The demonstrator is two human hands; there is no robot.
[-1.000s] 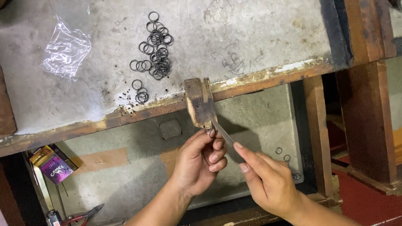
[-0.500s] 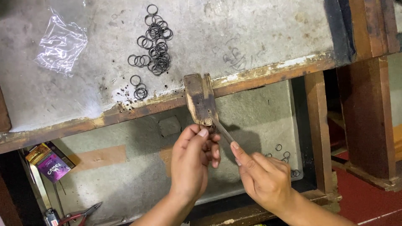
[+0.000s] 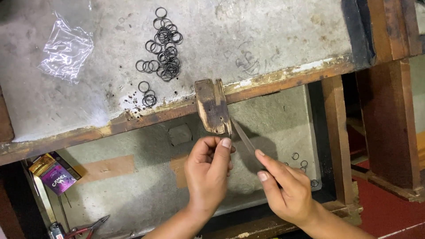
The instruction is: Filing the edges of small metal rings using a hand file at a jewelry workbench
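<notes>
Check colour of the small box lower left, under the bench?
Purple with a yellow-gold flap, the small box; head view, the only one.

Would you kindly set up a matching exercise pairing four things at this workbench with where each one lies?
Things:
1. pile of dark rings
2. crumpled clear plastic bag
3. red-handled pliers
4. wooden peg

Places:
A. on the lower tray, bottom left
B. jutting from the bench's front edge, above the left hand
C. on the bench top, far left
D. on the bench top, upper middle

Pairs: 1-D, 2-C, 3-A, 4-B
</notes>
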